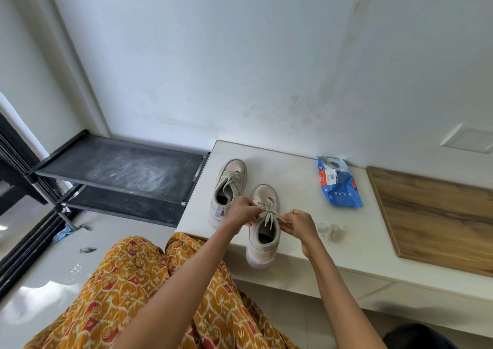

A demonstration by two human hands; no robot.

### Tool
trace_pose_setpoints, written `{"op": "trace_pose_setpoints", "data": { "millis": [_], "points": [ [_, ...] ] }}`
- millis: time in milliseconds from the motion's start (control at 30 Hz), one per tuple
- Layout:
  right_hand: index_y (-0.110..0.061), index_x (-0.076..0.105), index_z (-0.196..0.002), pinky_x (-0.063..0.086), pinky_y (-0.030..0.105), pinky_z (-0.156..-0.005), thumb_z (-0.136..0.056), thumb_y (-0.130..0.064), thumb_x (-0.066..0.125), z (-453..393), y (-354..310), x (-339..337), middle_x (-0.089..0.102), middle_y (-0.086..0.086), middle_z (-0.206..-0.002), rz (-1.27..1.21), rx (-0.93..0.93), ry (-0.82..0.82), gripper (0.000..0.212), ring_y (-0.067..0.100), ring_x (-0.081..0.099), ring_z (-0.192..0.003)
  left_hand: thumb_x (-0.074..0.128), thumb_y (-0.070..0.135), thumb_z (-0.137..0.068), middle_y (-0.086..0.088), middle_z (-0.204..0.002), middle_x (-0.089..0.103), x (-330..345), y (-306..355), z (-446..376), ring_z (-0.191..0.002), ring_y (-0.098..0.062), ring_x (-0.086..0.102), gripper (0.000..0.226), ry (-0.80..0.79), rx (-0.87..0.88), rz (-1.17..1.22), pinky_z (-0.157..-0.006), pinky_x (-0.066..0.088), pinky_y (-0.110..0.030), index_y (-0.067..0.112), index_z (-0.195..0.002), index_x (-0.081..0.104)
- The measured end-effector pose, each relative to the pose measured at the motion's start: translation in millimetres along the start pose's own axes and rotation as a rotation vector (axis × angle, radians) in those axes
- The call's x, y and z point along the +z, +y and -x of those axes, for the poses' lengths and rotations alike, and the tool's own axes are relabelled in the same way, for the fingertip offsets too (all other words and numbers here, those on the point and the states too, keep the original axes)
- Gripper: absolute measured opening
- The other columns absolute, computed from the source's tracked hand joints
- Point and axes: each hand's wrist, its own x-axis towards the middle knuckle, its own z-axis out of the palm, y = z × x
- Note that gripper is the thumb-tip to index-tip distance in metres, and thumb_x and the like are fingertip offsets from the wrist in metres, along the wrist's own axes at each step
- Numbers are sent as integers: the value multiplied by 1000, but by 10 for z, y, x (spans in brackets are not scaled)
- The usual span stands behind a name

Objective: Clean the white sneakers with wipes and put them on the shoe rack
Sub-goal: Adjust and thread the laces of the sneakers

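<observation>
Two white sneakers stand on a white counter [293,172], toes pointing to the wall. The near sneaker [262,244] sits at the counter's front edge, its heel slightly over it. My left hand [241,211] and my right hand [300,224] each pinch a part of its grey lace [269,213] above the tongue. The far sneaker [229,185] stands to the left and further back. A blue pack of wipes [338,185] lies to the right. A crumpled used wipe [332,230] lies near my right hand. The black shoe rack [120,172] stands left of the counter.
A wooden board [437,215] covers the counter's right part. The rack's top shelf carries dusty white smears. Scraps and a blue cloth [62,234] lie on the glossy floor beneath the rack. My lap in orange patterned fabric [138,290] fills the lower middle.
</observation>
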Motion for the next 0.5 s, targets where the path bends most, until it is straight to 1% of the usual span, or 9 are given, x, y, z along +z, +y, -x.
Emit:
{"op": "trace_pose_setpoints", "data": {
  "millis": [100,167,233,267,300,367,433,500],
  "points": [
    [-5,58,-73,57,32,-76,-86,-6,60,12,-28,-42,70,20,-91,20,-11,-53,13,26,70,-84,67,16,-86,-12,-68,59,5,-5,-8,-60,-19,56,19,-25,35,-36,-58,50,-29,5,-71,61],
    [-7,59,-75,57,29,-73,-87,-16,64,25,-49,-58,71,16,-90,80,-37,-95,16,23,70,-84,65,16,-87,-9,-67,60,-25,-15,0,-56,-14,55,15,-65,39,-24,-56,48,-24,3,-79,65],
    [-9,59,-73,58,30,-74,-84,-29,68,38,-46,-38,69,9,-81,199,-98,-92,24,21,69,-82,66,20,-87,-9,-67,61,-28,-19,9,-56,-13,56,21,-76,49,2,-56,49,-23,-2,-86,67],
    [-11,59,-70,58,32,-75,-83,-31,69,38,-34,-21,66,6,-75,261,-132,-67,27,20,69,-79,67,22,-86,-9,-67,62,-19,-27,11,-56,-14,57,25,-65,52,13,-55,49,-24,-3,-86,67],
    [-11,58,-67,58,34,-77,-83,-31,69,37,-14,-6,64,4,-70,297,-158,-34,28,18,68,-76,69,23,-85,-11,-68,62,-6,-39,7,-57,-16,57,27,-49,48,26,-56,50,-25,-4,-85,67],
    [-10,57,-65,58,37,-79,-84,-26,68,35,31,22,63,6,-69,264,-163,12,27,18,67,-73,71,22,-83,-13,-70,62,21,-59,-2,-60,-19,58,26,-21,30,45,-58,51,-28,-3,-81,67],
    [-9,55,-64,58,36,-79,-86,-19,65,43,37,28,66,11,-76,168,-119,30,26,22,68,-78,71,20,-83,-10,-67,62,36,-59,-17,-60,-19,58,22,-9,10,47,-60,52,-30,1,-74,65],
    [-8,54,-64,58,32,-75,-87,-16,63,68,11,26,66,16,-82,113,-89,33,26,25,68,-82,70,20,-84,-8,-63,60,45,-49,-28,-57,-18,57,22,-2,-3,32,-60,52,-31,4,-70,63]
  ]
}}
